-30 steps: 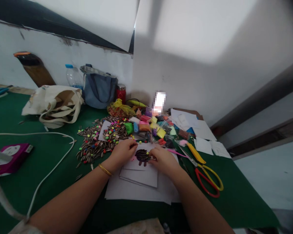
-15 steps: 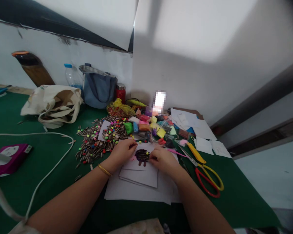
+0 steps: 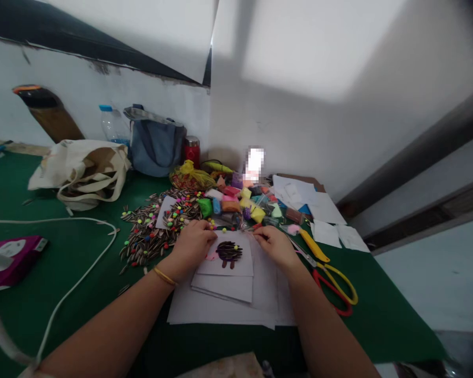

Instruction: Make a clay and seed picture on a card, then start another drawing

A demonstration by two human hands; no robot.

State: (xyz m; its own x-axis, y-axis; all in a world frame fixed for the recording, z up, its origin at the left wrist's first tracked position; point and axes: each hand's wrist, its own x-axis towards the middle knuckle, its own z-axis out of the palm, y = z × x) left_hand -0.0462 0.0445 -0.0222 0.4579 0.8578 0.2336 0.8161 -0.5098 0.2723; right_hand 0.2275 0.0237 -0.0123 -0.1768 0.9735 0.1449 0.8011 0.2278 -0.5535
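Observation:
A small white card (image 3: 236, 265) lies on a stack of white paper (image 3: 220, 310) on the green table. On the card sits a dark seed-covered figure (image 3: 229, 252) with a pink part at its left. My left hand (image 3: 192, 245) rests curled at the card's left edge, fingertips close to the figure; a gold bangle is on that wrist. My right hand (image 3: 275, 245) is to the right of the card, fingers pinched together on something too small to name.
A heap of sunflower seeds with coloured beads (image 3: 157, 226) lies left of the hands. Packets of coloured clay (image 3: 240, 202) sit behind. Yellow and red scissors (image 3: 331, 278) lie at right. Bags (image 3: 82, 168), a bottle, a white cable (image 3: 82, 262) and loose paper sheets (image 3: 319, 210) surround.
My right hand has drawn away from the figure to the right, leaving it uncovered. The left hand has stayed by the card's left edge. The view shifted slightly.

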